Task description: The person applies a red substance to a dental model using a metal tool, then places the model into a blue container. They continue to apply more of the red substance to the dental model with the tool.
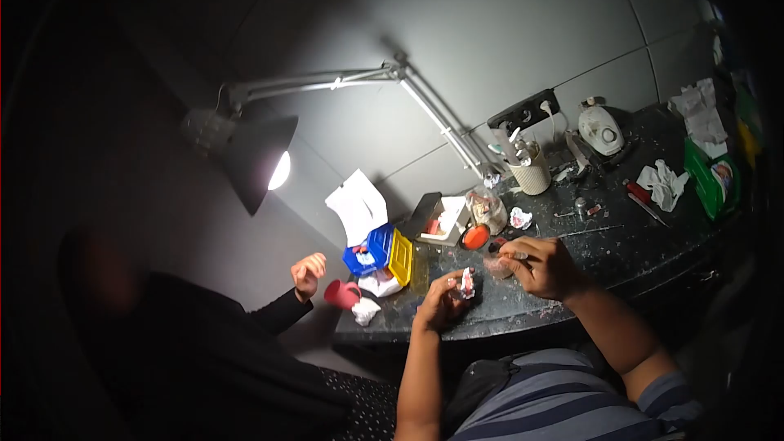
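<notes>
Over the front part of the dark bench, my left hand has its fingers closed round a small white and pinkish-red piece. My right hand is to the right of it, fingers pinched together on something small that I cannot make out. Just beside those fingertips stands a small clear jar with pinkish contents. A round orange-red lid or dish lies behind the jar. The two hands are apart.
A person's hand is at the left, near a red mug. Blue box, yellow box and white container stand behind. A lamp shines from the left. Farther right are a brush holder and green package.
</notes>
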Action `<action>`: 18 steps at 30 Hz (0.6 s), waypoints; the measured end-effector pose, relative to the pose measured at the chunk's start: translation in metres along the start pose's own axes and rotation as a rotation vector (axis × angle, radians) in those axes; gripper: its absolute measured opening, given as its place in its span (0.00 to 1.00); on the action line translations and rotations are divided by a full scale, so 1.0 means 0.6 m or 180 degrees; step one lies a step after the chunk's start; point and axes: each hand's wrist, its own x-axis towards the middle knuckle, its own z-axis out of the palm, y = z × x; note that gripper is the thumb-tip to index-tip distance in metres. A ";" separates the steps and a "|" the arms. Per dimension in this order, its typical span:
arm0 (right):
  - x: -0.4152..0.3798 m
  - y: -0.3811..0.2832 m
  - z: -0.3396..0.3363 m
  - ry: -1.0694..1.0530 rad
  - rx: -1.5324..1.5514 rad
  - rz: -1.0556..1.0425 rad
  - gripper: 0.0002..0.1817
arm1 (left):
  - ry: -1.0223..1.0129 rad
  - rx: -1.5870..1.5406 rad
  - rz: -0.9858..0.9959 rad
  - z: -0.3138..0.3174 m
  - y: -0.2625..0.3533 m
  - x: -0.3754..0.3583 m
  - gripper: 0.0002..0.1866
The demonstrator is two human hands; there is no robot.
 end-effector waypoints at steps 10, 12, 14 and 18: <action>0.092 -0.032 -0.062 -0.0259 -0.0309 -0.0218 0.06 | -0.0118 -0.0336 0.0168 0.001 -0.007 0.007 0.28; 0.122 -0.047 -0.075 -0.0383 -0.0401 -0.0242 0.05 | -0.0052 -0.0248 0.0019 -0.001 -0.010 0.006 0.27; 0.145 -0.048 -0.070 -0.0514 -0.0422 -0.0216 0.05 | 0.0018 -0.0106 -0.0004 0.004 -0.004 0.001 0.27; 0.137 0.011 -0.049 -0.0228 -0.0417 -0.0321 0.05 | 0.0144 0.0342 -0.0024 0.016 0.008 0.001 0.26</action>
